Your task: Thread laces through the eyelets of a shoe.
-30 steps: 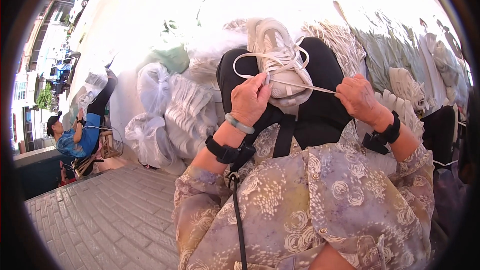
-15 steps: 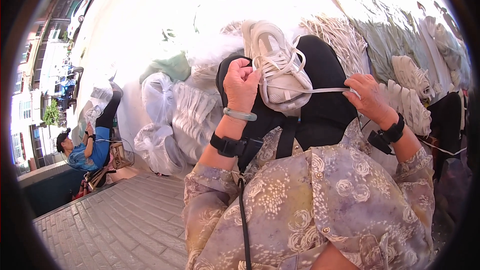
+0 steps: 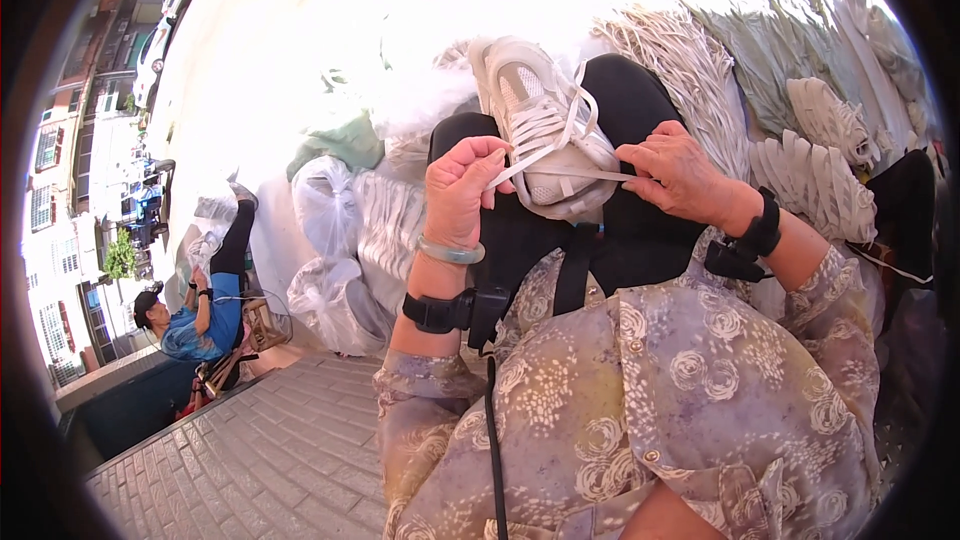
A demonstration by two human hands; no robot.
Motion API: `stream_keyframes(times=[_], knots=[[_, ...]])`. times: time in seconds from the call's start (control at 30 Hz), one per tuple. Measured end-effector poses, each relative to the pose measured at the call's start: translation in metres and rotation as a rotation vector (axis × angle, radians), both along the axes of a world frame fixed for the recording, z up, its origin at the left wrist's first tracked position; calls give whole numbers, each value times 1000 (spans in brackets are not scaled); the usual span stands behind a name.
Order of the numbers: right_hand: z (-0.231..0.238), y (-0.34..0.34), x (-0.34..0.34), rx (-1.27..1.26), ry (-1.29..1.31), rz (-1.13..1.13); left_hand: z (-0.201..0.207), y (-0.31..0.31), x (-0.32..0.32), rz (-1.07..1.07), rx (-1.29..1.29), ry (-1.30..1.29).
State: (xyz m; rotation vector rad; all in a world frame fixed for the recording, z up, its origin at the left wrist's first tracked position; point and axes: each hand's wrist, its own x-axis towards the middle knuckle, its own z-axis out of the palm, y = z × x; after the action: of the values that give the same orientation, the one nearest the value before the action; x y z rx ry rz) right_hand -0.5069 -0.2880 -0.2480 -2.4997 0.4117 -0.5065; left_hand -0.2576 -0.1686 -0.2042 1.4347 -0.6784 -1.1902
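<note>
A white sneaker (image 3: pixel 545 125) rests on my lap between my black-clad thighs, its toe toward me. Flat white shoelace (image 3: pixel 580 173) crosses its front and runs through several eyelets. My left hand (image 3: pixel 462 185), at the shoe's left side, pinches one part of the lace between thumb and finger. On the other side my right hand (image 3: pixel 680 172) pinches the lace close to the shoe's toe. The lace looks drawn fairly straight between the hands. A loop of lace lies loose over the upper part of the shoe.
Bundles of white laces (image 3: pixel 680 65) lie at the far right, with stacked white shoe parts (image 3: pixel 815 185) nearer. Clear plastic bags (image 3: pixel 330 205) with white pieces stand on the left. Farther left a person (image 3: pixel 200 315) in blue sits on a wooden chair. Grey paving (image 3: pixel 250 450) lies at lower left.
My right hand has moved left, from well out at the right to beside the shoe. My left hand has shifted slightly down and left, drawing lace out at the shoe's left side.
</note>
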Motion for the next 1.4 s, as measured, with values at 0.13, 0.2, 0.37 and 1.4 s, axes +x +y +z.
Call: stream_keyframes(times=[0.13,0.2,0.37,1.4], knots=[[4,-3,-7,72,14,43,-17,3,11,93,-124,9],[10,-5,-20,111,-32,33,-15,0,8,108,-106,6],[14,-9,-41,136,31,13,-25,-1,5,65,-100,-5],[-3,-3,46,309,-152,-152,-37,-39,-63,-160,-286,-1521]])
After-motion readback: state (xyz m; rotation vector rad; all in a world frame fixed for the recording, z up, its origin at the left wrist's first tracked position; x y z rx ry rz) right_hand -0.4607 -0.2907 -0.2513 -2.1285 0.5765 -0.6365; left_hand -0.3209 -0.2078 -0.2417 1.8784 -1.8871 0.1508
